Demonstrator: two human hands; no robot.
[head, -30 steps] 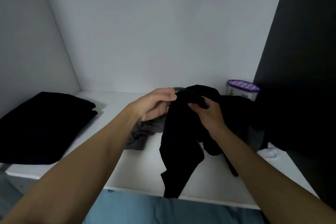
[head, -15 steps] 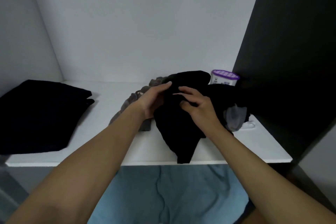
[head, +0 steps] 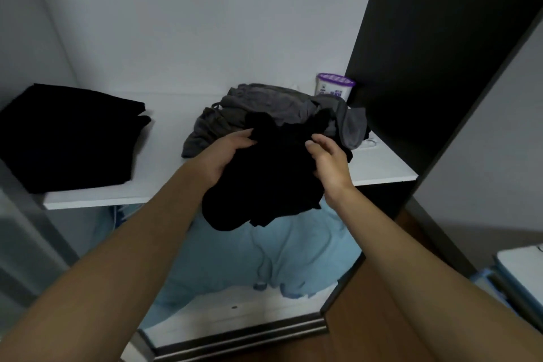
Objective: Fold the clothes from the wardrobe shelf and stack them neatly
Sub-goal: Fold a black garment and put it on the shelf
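At the open wardrobe, I hold a crumpled black garment (head: 270, 179) in front of the white shelf (head: 164, 132), its lower folds hanging past the shelf's front edge. My left hand (head: 232, 156) has its grip clenched on the garment's left side, thumb on top. My right hand (head: 329, 161) curls its grip around the right side. Behind the garment, a pile of unfolded grey clothes (head: 264, 106) lies on the shelf, with a purple-lidded tub (head: 335, 87) at the back right corner. A folded black stack (head: 67, 132) sits well apart at the shelf's left end. Light blue fabric (head: 264, 258) lies below.
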